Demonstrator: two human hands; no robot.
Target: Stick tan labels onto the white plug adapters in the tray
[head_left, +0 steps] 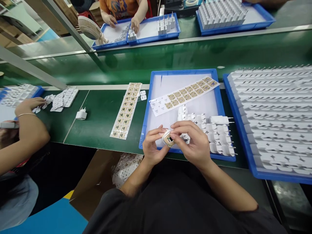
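Both my hands hold one small white charger plug (168, 139) over the near edge of a blue tray (147, 107). My left hand (153, 148) grips its left side with fingers curled. My right hand (193, 143) pinches over its top face, where a tan sticker shows. In the tray lie several white charger plugs (216, 136) in rows and a sheet of tan stickers (185, 95), partly used. A second sticker sheet (126, 110) lies on the green table to the left of the tray.
A large blue tray (246, 139) packed with white plugs sits at the right. A single plug (81, 114) and loose white parts (62, 99) lie at left, by a co-worker's arm (26, 130). Across the green belt, another person's hands (122, 22) work over blue trays beside a small fan (89, 28).
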